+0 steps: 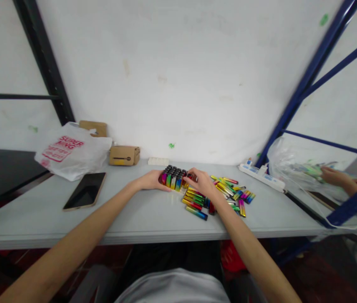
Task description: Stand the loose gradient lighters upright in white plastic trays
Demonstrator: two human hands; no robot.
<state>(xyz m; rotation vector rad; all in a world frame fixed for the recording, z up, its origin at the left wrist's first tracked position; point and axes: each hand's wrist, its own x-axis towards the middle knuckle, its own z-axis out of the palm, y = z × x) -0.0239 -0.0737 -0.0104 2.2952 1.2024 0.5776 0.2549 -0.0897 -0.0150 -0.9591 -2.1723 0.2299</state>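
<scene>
A block of upright rainbow-coloured lighters (173, 177) with black tops stands on the grey table (140, 214). My left hand (152, 181) presses against the block's left side, fingers curled round it. My right hand (201, 182) rests on the block's right side, fingers bent over the lighters there. Several loose lighters (225, 192) of the same colours lie flat in a heap to the right, under and beyond my right wrist.
A phone (85, 191) lies face up at the left. Behind it sit a white plastic bag (72, 153) and a small cardboard box (124, 155). A white power strip (262, 174) lies at the right. Another person's hand (334, 176) reaches into a clear bag (292, 164) beyond blue shelf bars.
</scene>
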